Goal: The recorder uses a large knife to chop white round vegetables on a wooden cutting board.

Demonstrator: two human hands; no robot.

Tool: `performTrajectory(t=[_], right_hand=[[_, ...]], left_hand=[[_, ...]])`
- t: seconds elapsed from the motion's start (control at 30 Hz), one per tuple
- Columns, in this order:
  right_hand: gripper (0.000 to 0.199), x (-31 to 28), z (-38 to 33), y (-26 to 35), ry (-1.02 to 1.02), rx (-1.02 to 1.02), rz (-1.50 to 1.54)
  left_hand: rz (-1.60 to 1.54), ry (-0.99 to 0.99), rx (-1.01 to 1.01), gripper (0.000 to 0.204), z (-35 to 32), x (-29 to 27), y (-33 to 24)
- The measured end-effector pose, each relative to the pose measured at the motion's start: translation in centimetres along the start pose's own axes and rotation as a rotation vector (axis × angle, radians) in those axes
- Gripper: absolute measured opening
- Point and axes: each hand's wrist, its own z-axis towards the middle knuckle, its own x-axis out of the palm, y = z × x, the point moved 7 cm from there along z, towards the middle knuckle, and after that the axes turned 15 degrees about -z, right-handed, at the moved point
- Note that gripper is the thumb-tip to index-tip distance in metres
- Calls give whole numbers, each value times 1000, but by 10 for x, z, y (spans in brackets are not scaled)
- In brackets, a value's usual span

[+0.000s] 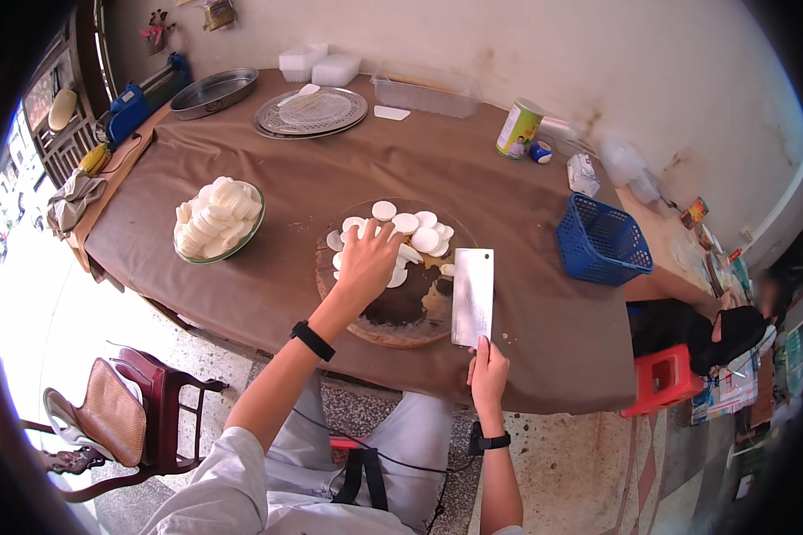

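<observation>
A round wooden chopping board (388, 335) lies on the brown-covered table, with a dark patch on its surface. Loose white round slices (405, 223) are scattered over its far and middle part. My left hand (368, 260) reaches over them, fingers spread and bent down among the slices, touching some. In my right hand (488, 373) is the handle of a cleaver (473, 292). Its broad metal blade points away from me at the board's right edge. A small pale end piece (447, 270) sits beside the blade. To the left, a green-rimmed bowl (252, 239) is heaped with similar slices.
A blue plastic basket (589, 259) stands at the right. Along the back are a perforated metal tray (348, 120), a round pan (192, 105), plastic containers (335, 69) and a green can (519, 129). A person in black (687, 330) sits beyond a red stool (665, 379).
</observation>
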Motion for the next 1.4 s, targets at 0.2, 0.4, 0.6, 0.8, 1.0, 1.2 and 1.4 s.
performTrajectory(t=[0.2, 0.4, 0.6, 0.8, 1.0, 1.2, 1.4], right_hand=[[52, -45, -8, 4, -108, 98, 140], [51, -59, -15, 8, -160, 135, 236], [49, -59, -31, 16, -86, 111, 138], [46, -71, -34, 5, -69, 84, 53], [40, -71, -5, 33, -53, -299, -378], [47, -44, 32, 87, 69, -767, -783], [46, -39, 61, 90, 157, -883, -843]], left_hand=[[-171, -200, 210, 20, 8, -8, -27], [-218, 167, 227, 16, 36, 57, -92], [-202, 303, 243, 30, 38, 99, -102], [-289, 232, 195, 25, -16, 65, -92], [-182, 163, 51, 21, -81, -16, -66], [-254, 200, -33, 17, -132, -42, -44], [-379, 110, 72, 16, -136, -37, -69]])
